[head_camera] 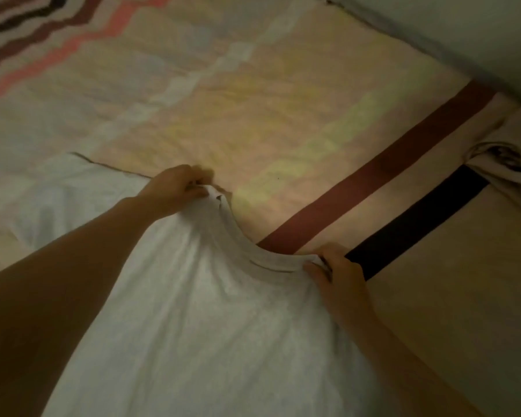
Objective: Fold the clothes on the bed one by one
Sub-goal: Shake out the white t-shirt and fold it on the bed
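Observation:
A light grey T-shirt (pixel 211 320) lies spread over the near part of the bed, its neckline curving between my two hands. My left hand (pixel 175 191) pinches the shirt at the shoulder left of the collar, lifting the cloth a little. My right hand (pixel 340 278) grips the shoulder on the other side of the collar. One sleeve (pixel 57 188) lies flat on the bed to the left.
The bed (pixel 253 94) has a pastel patterned sheet with a dark red stripe (pixel 382 173) and a black stripe (pixel 415 218). A crumpled patterned cloth (pixel 506 173) lies at the right edge. A wall (pixel 478 31) runs along the far right side.

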Motion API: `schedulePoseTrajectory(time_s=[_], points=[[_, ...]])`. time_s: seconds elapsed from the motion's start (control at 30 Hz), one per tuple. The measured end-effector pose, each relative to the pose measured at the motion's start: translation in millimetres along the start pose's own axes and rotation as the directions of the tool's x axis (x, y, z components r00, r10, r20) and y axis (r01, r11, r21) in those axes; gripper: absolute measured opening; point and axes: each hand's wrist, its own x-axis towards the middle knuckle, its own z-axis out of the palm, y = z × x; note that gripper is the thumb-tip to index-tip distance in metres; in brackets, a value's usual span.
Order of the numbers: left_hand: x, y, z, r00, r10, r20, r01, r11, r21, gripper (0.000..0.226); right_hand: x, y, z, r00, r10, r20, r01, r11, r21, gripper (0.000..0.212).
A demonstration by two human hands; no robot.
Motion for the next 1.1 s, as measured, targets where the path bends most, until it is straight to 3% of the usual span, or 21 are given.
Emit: schedulePoseTrajectory(time_s=[0.13, 0.23, 0.4, 0.53, 0.63, 0.8, 0.93, 1.1], points=[[17, -6, -21, 0.997, -0.004, -0.071, 0.009, 0.997, 0.076, 0.025, 29, -8, -3, 0.988, -0.079, -0.131, 0.074, 0.996, -0.042, 0.019], [42, -3, -34, 0.985, -0.003, -0.174, 0.019, 0.996, 0.088, 0.025, 70, -15, -10, 0.985, -0.07, -0.16, 0.059, 0.996, -0.071, 0.016], [88, 6, -44, 0.976, -0.007, -0.217, 0.037, 0.99, 0.136, 0.025, 129, -9, -24, 0.977, -0.084, -0.196, 0.038, 0.973, -0.23, 0.015], [110, 10, -38, 0.969, -0.01, -0.248, 0.055, 0.983, 0.174, 0.031, 153, -10, -33, 0.974, -0.093, -0.206, 0.055, 0.982, -0.181, 0.018], [113, 12, -26, 0.964, -0.023, -0.265, 0.086, 0.97, 0.227, 0.033, 150, -12, -44, 0.989, -0.02, -0.149, 0.008, 0.997, -0.077, 0.022], [75, 27, 1, 0.904, -0.046, -0.424, 0.113, 0.984, 0.135, 0.043, 101, -1, -75, 0.981, 0.18, 0.071, -0.187, 0.978, 0.096, 0.019], [11, 69, 34, 0.953, -0.079, -0.292, 0.073, 0.997, -0.031, 0.062, 43, 19, -94, 0.934, 0.332, 0.131, -0.351, 0.921, 0.171, 0.025], [-77, 143, 85, 0.99, 0.037, -0.137, -0.058, 0.986, -0.155, 0.056, -18, 44, -111, 0.91, 0.357, 0.212, -0.391, 0.909, 0.147, 0.027]])
